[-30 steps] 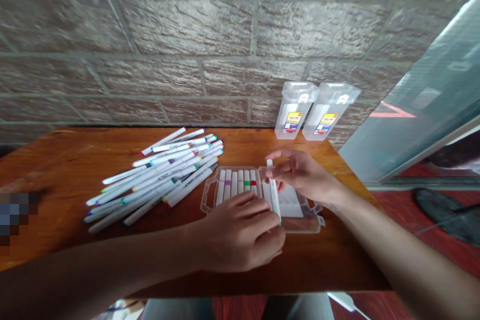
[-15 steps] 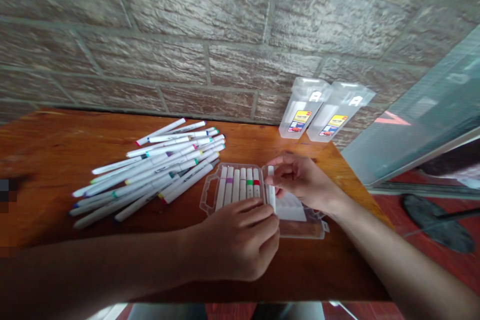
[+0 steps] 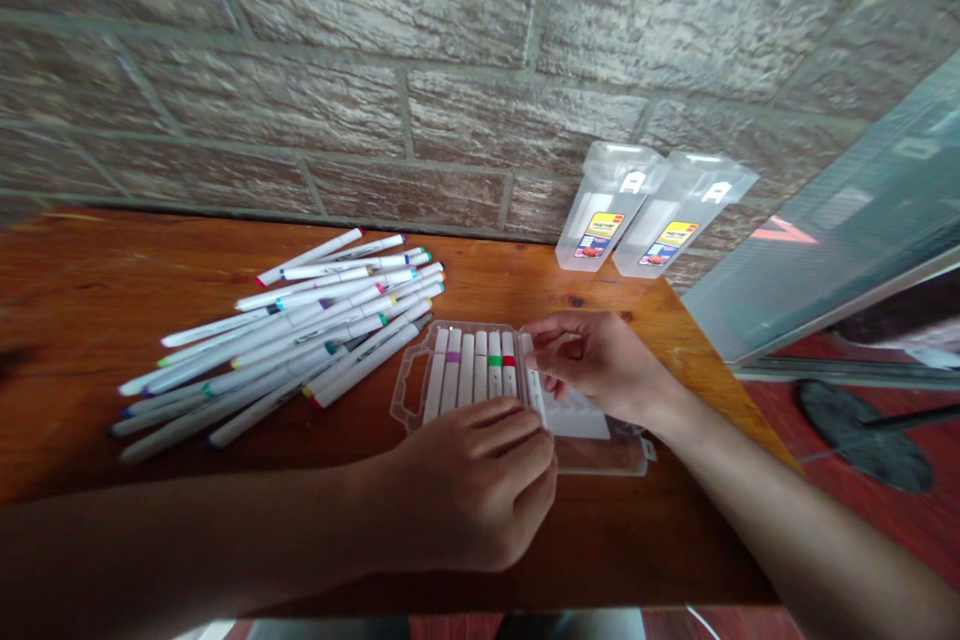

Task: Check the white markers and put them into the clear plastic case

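A clear plastic case point(image 3: 611, 457) lies open on the wooden table. In its left half, several white markers stand side by side, among them one with a red band point(image 3: 509, 361) and one with a green band point(image 3: 494, 361). Between the thumb and fingers of my right hand point(image 3: 592, 365) is the upper part of another white marker point(image 3: 533, 382), at the case's middle fold. My left hand point(image 3: 480, 485) curls around the lower end of that marker; its fingertips and the marker's bottom are hidden. Left of the case, several loose white markers point(image 3: 300, 330) with coloured ends lie in a pile.
Two translucent plastic boxes point(image 3: 604, 210) with yellow and blue labels stand at the back right of the wooden table point(image 3: 495, 285). Behind rises a stone-block wall point(image 3: 337, 100). A glass panel point(image 3: 847, 190) and a dark round base point(image 3: 862, 435) are beyond the right edge.
The held marker has shifted slightly left, closer to the row in the case. Both hands keep nearly the same hold. The whole view has moved a little.
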`<state>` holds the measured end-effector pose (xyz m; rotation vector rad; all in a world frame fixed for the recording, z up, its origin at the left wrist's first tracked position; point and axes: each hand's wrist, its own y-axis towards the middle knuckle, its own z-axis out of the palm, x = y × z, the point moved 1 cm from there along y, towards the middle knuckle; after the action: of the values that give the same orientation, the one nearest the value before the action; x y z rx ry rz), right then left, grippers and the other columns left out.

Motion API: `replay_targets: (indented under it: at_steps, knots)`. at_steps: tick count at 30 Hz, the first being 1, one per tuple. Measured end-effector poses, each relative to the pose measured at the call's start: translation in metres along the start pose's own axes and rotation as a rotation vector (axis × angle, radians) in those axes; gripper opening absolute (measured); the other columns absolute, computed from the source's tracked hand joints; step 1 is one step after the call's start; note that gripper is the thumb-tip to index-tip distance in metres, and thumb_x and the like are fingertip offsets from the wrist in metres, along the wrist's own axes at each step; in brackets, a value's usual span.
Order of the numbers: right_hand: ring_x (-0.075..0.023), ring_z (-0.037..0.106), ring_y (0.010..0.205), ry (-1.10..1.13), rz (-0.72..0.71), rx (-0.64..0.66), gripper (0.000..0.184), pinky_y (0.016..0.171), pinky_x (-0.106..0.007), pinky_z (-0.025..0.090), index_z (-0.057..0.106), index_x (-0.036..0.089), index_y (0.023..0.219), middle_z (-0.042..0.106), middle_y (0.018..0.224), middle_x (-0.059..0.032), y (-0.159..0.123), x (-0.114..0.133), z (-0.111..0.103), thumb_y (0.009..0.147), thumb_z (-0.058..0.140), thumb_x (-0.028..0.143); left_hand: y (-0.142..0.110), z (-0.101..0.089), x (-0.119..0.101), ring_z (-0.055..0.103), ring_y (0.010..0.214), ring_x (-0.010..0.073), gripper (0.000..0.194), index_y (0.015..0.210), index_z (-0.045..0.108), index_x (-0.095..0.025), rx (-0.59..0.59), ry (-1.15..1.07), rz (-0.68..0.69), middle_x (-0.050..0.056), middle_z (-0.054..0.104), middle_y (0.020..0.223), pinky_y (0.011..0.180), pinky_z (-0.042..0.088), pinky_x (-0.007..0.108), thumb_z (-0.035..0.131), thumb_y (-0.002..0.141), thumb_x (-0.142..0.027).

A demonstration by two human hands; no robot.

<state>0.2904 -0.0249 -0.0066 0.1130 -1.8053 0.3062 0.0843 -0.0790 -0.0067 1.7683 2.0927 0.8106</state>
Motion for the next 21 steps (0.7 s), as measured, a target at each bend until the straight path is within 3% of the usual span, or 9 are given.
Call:
replay_targets:
  at_steps: [16,21]
  knots:
    - [-0.0175,0.072,0.048,-0.329,-0.095,-0.001,0.023,0.043,-0.024,0.054,0.081,0.020,0.107,0.077,0.073,-0.0032,-0.0045,0.0008,-0.0027,0.090,0.079,0.036,0.0007,0.0021,-0.0015,0.068,0.090,0.0211,0.019,0.084,0.070,-0.014,0.009,-0.051,-0.051,0.011,0.071,0.086,0.089,0.061,0.038,0.059,0.098,-0.008]
    - [-0.0184,0.071,0.046,-0.322,-0.095,-0.015,0.020,0.039,-0.024,0.053,0.082,0.020,0.103,0.077,0.070,-0.0033,-0.0047,-0.0008,-0.0034,0.090,0.080,0.035,0.0016,0.0011,-0.0002,0.067,0.089,0.0213,0.020,0.080,0.069,-0.014,0.025,-0.047,-0.043,0.010,0.070,0.085,0.089,0.061,0.038,0.060,0.097,-0.008]
